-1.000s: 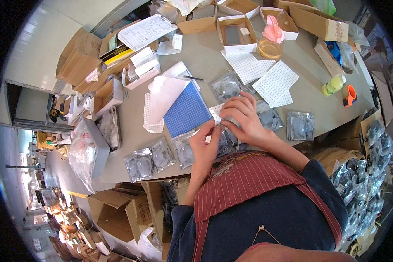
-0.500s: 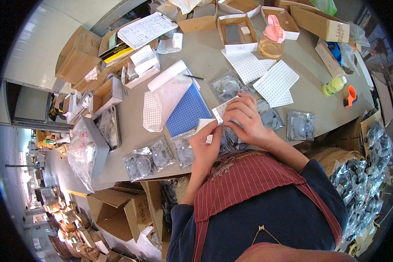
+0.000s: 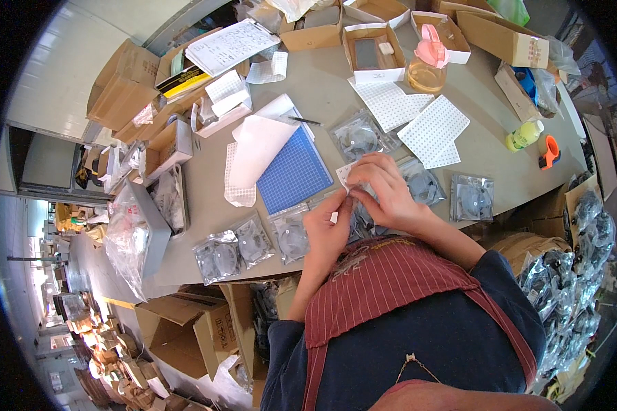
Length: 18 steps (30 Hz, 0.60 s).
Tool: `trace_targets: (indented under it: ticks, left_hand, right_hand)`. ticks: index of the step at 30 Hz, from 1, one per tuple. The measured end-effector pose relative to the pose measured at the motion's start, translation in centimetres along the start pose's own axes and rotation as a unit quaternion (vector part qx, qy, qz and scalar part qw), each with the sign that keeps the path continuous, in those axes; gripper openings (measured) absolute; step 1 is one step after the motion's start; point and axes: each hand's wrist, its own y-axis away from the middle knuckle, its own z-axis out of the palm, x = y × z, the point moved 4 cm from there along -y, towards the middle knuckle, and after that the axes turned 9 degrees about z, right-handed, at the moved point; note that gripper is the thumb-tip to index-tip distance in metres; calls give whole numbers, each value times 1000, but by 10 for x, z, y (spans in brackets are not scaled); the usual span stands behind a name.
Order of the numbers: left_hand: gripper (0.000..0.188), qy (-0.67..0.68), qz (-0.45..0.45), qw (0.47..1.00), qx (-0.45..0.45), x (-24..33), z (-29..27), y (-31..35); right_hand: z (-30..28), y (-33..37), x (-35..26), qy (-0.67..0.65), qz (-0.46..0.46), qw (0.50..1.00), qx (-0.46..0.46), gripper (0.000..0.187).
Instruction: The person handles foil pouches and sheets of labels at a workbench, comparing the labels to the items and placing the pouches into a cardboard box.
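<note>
Hands: I see L hand (image 3: 327,224) & R hand (image 3: 385,192) tog. at fingertips; R pinching wht. sheet (image 3: 343,174), L grip unclear.
Blue mat (image 3: 301,175): just beyond L hand.
Clear bag (image 3: 472,197): 1, R of R hand.

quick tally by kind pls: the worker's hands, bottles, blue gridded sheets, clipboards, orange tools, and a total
Hands: 2 (left hand and right hand, fingers at a small white sheet)
Bottles: 2 (pink-lidded bottle, yellow-green bottle)
Blue gridded sheet: 1
Clipboard: 1
Orange tool: 1
Total: 7, not counting the white sheet
</note>
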Motion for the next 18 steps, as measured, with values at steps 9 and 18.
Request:
trace_targets:
  ticks: [9, 18]
  left_hand:
    - [20, -32, 51, 998, -26, 8, 1, -3]
    - [20, -57, 30, 997, -29, 1, 0, -2]
  right_hand:
    - [1, 2, 0, 17, -18, 1000, -5, 34]
    - [-1, -1, -2, 16, 3, 1000, -21, 38]
